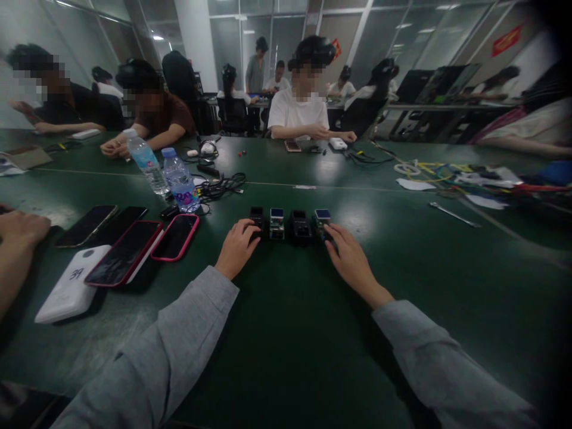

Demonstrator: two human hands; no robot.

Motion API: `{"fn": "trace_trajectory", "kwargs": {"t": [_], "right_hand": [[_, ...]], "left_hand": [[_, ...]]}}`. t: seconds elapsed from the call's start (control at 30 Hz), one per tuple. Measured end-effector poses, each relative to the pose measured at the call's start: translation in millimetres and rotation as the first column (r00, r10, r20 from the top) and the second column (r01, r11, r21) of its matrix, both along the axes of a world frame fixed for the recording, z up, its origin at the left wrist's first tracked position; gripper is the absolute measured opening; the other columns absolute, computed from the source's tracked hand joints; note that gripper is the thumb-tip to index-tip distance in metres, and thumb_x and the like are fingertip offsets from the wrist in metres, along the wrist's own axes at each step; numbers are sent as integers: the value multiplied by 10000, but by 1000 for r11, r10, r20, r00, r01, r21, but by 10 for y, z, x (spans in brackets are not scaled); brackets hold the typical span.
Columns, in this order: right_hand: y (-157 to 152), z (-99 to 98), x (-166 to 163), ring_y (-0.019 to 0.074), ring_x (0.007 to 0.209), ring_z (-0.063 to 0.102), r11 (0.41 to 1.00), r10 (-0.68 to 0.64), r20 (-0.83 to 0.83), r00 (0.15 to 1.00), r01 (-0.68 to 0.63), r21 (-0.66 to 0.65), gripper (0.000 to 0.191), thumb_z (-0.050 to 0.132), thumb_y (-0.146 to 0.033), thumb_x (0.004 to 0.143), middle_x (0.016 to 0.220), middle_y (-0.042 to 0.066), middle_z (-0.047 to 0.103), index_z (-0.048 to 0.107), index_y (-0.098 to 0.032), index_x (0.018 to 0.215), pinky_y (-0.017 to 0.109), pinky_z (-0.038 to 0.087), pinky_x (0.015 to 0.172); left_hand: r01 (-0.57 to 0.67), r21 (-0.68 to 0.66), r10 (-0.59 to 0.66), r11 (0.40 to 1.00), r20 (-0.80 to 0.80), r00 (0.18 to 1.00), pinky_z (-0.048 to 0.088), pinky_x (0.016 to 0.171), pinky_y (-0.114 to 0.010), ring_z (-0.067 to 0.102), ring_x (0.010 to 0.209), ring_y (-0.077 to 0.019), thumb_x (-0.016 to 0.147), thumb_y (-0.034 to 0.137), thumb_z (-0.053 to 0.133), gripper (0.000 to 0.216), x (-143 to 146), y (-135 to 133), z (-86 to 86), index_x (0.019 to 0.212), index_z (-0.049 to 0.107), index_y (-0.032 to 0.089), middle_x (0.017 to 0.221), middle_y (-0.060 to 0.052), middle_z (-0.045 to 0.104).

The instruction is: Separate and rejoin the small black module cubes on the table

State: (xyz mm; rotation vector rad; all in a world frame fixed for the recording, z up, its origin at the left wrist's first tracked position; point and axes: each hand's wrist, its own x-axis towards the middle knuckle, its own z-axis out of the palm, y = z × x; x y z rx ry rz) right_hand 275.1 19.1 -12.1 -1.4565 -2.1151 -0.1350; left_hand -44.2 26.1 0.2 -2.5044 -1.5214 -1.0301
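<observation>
Around centre frame, the half-curled fingers of the left hand [240,245] touch the leftmost small black rectangular device [256,213], and those of the right hand [351,257] the rightmost green circuit board with a screen [322,215]; cannot tell whether either is gripped. Between stand a second screened board [277,223] and second black device [300,225], in a row on the glossy dark-green tabletop [286,333]. Step judged: squaring the row; next move calls for light, even fingertip pressure.
</observation>
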Motion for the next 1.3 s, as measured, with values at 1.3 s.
{"fn": "trace_trajectory", "kwargs": {"t": [1.3], "right_hand": [[-47,71,-13,294,1039,569,1000,-26,-57,998,26,10,331,503,-360,952,1222,135,499,508,-184,1232,474,542,847]], "left_hand": [[11,51,-11,999,2,1000,512,940,-486,553,1136,-267,889,200,617,245,-10,35,-38,1128,564,205,1248,-97,518]]}}
